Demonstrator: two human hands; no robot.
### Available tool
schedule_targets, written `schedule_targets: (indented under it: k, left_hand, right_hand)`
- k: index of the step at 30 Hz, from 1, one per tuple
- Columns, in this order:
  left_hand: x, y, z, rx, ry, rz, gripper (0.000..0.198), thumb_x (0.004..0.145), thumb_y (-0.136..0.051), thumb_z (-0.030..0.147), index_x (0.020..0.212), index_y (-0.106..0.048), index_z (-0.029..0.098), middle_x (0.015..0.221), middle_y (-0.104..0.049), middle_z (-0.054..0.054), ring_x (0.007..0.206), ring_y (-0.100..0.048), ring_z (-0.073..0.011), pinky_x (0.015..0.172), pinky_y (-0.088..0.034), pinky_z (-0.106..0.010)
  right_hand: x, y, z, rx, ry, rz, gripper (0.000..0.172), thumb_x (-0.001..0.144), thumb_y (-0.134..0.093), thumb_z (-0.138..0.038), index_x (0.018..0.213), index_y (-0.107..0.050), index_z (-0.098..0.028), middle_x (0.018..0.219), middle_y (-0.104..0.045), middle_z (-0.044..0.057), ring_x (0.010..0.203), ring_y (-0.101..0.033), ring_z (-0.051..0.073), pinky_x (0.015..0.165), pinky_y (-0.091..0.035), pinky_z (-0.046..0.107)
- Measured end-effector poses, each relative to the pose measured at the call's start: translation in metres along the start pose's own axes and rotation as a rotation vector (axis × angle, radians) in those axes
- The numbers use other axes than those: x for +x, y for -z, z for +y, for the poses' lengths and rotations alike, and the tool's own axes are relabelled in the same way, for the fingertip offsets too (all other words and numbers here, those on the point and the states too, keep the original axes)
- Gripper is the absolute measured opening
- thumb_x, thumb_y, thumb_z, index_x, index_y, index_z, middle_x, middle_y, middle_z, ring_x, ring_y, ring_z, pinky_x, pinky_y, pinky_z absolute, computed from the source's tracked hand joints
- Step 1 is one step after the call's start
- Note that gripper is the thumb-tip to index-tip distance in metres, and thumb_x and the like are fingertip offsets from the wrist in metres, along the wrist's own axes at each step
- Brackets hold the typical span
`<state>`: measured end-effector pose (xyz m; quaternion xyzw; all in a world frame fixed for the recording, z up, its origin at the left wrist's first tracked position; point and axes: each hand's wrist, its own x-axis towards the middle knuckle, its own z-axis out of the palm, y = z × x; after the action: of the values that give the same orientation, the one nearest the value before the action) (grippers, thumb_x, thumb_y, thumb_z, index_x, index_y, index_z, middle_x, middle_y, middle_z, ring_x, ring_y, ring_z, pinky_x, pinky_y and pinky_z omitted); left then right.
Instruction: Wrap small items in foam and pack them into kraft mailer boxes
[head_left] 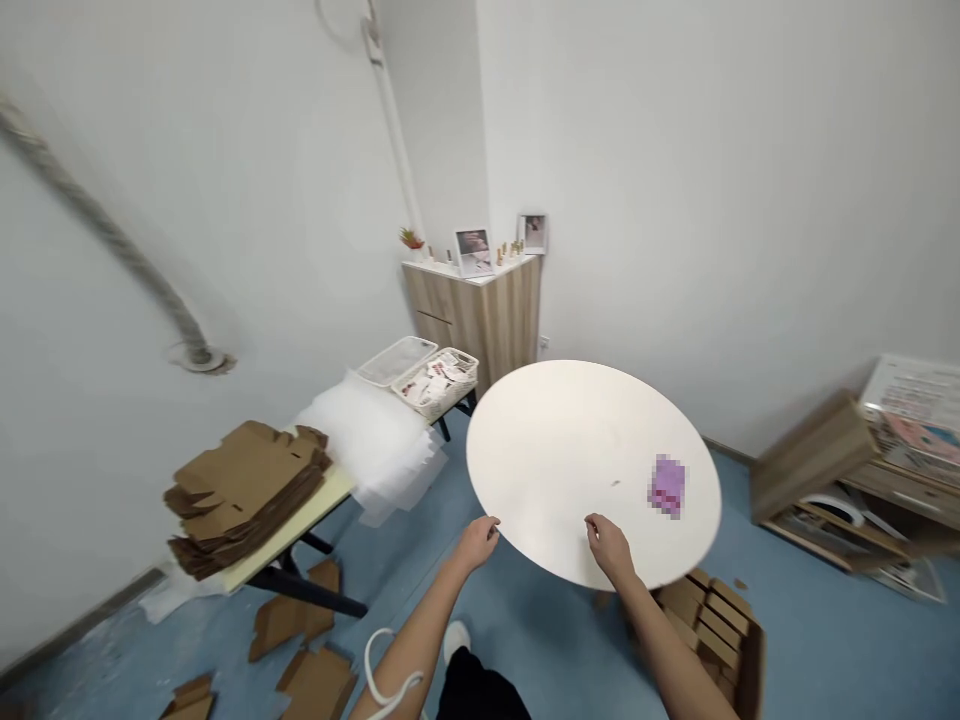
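My left hand (478, 543) is at the near left edge of a round white table (555, 420), its fingers loosely curled, with nothing visible in them. Over the near part of the tabletop is my right hand (609, 548), fingers bent in with the thumb close to them; I see nothing held there either. A purple item (667, 486), blurred into blocks, lies on the table to the right of my right hand. Between them is a small dark speck (616, 483). A white cord (386, 695) loops by my left forearm.
On the left, a low table carries stacked flat cardboard boxes (247, 480), white foam sheets (375, 440) and a basket of packets (437, 380). An open carton (716, 635) of small boxes stands below right. Cardboard pieces (319, 680) litter the floor. A wooden cabinet (480, 320) fills the corner.
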<state>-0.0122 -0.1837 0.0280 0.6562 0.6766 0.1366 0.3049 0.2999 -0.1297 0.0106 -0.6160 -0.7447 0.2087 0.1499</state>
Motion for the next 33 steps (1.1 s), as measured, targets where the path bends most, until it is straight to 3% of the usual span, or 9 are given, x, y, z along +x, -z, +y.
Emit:
schedule_targets:
  k: [6, 12, 15, 18, 24, 29, 33]
  left_hand:
    - [0.010, 0.112, -0.125, 0.014, 0.095, 0.118, 0.033, 0.084, -0.049, 0.018, 0.112, -0.066, 0.020, 0.105, -0.069, -0.009, 0.099, -0.064, -0.0229, 0.089, -0.047, -0.034]
    - [0.029, 0.188, -0.208, -0.011, 0.167, 0.229, 0.034, 0.084, -0.049, 0.017, 0.115, -0.063, 0.019, 0.113, -0.066, -0.009, 0.106, -0.063, -0.0216, 0.097, -0.045, -0.035]
    - [0.044, 0.212, -0.237, -0.024, 0.185, 0.321, 0.038, 0.086, -0.047, 0.019, 0.121, -0.059, 0.017, 0.123, -0.062, -0.011, 0.116, -0.058, -0.0226, 0.104, -0.041, -0.037]
    - [0.067, 0.232, -0.262, -0.052, 0.206, 0.499, 0.043, 0.086, -0.048, 0.024, 0.128, -0.055, 0.016, 0.135, -0.056, -0.013, 0.129, -0.050, -0.0253, 0.110, -0.037, -0.042]
    - [0.136, 0.288, -0.302, -0.246, 0.248, 0.707, 0.060, 0.088, -0.050, 0.040, 0.142, -0.040, 0.017, 0.154, -0.036, -0.013, 0.145, -0.026, -0.0276, 0.118, -0.023, -0.045]
    - [0.208, 0.334, -0.326, -0.429, 0.332, 0.752, 0.067, 0.088, -0.050, 0.043, 0.148, -0.031, 0.019, 0.158, -0.027, -0.012, 0.147, -0.019, -0.0262, 0.120, -0.016, -0.045]
    - [0.250, 0.355, -0.345, -0.344, 0.361, 0.678, 0.065, 0.088, -0.048, 0.034, 0.148, -0.030, 0.017, 0.158, -0.026, -0.014, 0.148, -0.018, -0.0277, 0.119, -0.017, -0.049]
  right_hand:
    - [0.093, -0.051, -0.162, 0.110, 0.133, -0.055, 0.031, 0.091, -0.036, -0.026, 0.095, -0.067, -0.022, 0.092, -0.071, 0.005, 0.082, -0.065, 0.019, 0.069, -0.042, 0.027]
    - [0.170, -0.079, -0.273, 0.144, 0.252, -0.106, 0.031, 0.090, -0.037, -0.027, 0.095, -0.068, -0.022, 0.094, -0.071, 0.005, 0.085, -0.064, 0.019, 0.070, -0.044, 0.027]
    - [0.210, -0.094, -0.318, 0.158, 0.301, -0.132, 0.031, 0.091, -0.038, -0.028, 0.099, -0.068, -0.022, 0.097, -0.072, 0.006, 0.087, -0.065, 0.020, 0.072, -0.045, 0.027]
    - [0.257, -0.113, -0.363, 0.161, 0.356, -0.157, 0.031, 0.090, -0.041, -0.026, 0.100, -0.069, -0.022, 0.098, -0.072, 0.006, 0.090, -0.066, 0.020, 0.076, -0.046, 0.027]
    - [0.360, -0.161, -0.457, 0.261, 0.461, -0.219, 0.032, 0.090, -0.045, -0.027, 0.108, -0.069, -0.019, 0.106, -0.073, 0.009, 0.096, -0.066, 0.022, 0.083, -0.046, 0.028]
    - [0.446, -0.213, -0.526, 0.306, 0.467, -0.349, 0.034, 0.089, -0.047, -0.026, 0.117, -0.066, -0.021, 0.108, -0.073, 0.007, 0.102, -0.066, 0.023, 0.090, -0.047, 0.031]
    - [0.497, -0.264, -0.569, 0.413, 0.397, -0.479, 0.043, 0.086, -0.052, -0.024, 0.128, -0.060, -0.018, 0.126, -0.065, 0.010, 0.121, -0.058, 0.023, 0.106, -0.039, 0.037]
